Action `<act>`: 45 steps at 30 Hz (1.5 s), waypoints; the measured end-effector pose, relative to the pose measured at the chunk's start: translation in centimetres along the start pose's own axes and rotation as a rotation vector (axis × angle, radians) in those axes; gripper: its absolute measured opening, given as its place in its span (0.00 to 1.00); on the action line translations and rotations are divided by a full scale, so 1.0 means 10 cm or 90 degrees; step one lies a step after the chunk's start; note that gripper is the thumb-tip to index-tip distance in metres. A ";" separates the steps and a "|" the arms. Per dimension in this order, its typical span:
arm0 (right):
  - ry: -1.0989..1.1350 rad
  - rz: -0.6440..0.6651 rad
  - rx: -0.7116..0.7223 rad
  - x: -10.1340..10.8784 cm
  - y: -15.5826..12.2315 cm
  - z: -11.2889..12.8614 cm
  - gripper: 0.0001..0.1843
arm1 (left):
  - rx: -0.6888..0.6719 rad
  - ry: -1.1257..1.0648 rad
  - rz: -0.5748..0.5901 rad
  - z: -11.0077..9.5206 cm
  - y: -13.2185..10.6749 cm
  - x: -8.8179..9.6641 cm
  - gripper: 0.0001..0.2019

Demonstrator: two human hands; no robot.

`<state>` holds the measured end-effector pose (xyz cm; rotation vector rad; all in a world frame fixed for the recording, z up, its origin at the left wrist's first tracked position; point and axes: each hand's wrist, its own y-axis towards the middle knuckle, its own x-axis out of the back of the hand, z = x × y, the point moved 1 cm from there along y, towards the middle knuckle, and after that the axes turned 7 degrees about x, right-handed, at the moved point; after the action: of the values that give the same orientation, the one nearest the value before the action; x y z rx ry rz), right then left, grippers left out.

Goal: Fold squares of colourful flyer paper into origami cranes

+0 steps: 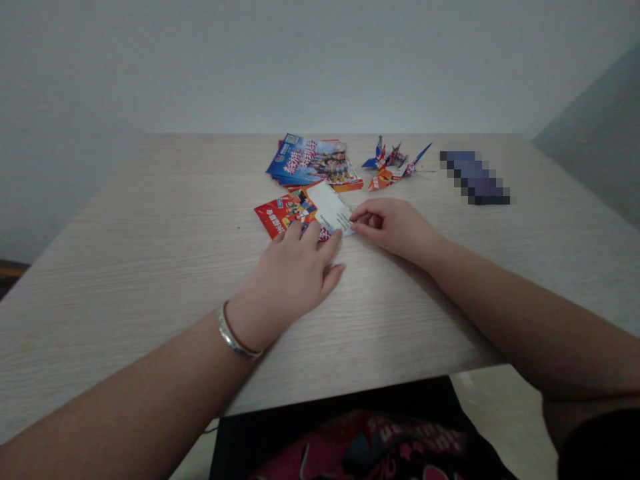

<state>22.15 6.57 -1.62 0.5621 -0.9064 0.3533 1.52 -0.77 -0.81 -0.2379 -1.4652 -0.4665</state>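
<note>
A printed paper flyer (pixel 326 201), red and white with a folded-over look, lies on the table in front of me. My left hand (pixel 290 273) rests on its near edge, fingers stretched out and pressing down, thumb apart; a silver bracelet circles that wrist. At the flyer's right corner, my right hand (pixel 387 227) has thumb and fingertips pinched together on the paper. Just beyond, a stack of similar flyers (pixel 313 160) with a blue top sheet touches or nearly touches the flyer. Folded paper cranes (pixel 393 167) stand right of the stack.
A pixelated dark, flat object (pixel 475 177) lies at the back right of the pale wood-grain table (pixel 165 253). A plain wall (pixel 320 67) rises behind the table's far edge. My lap, in dark patterned clothing (pixel 390 447), is below the near edge.
</note>
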 end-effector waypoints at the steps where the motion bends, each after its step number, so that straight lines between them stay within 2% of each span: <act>1: 0.000 0.017 -0.019 -0.02 0.01 0.01 0.05 | 0.000 -0.007 -0.003 0.00 0.00 -0.01 0.27; 6: 0.000 0.040 -0.062 -0.07 0.04 0.00 0.05 | -0.008 -0.038 -0.009 0.00 0.01 -0.03 0.27; 24: -0.035 0.067 -0.039 -0.02 0.08 0.01 0.05 | 0.001 -0.004 -0.019 -0.04 0.00 -0.03 0.28; 37: -0.039 0.069 -0.007 -0.03 0.07 -0.03 0.05 | -0.004 -0.028 -0.003 -0.02 -0.01 -0.07 0.28; 45: -0.039 0.065 0.007 -0.03 0.05 -0.03 0.06 | -0.008 -0.031 0.005 -0.02 0.01 -0.03 0.27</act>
<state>21.90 7.12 -1.85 0.5400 -0.9950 0.4343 1.71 -0.73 -1.10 -0.2666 -1.5090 -0.4666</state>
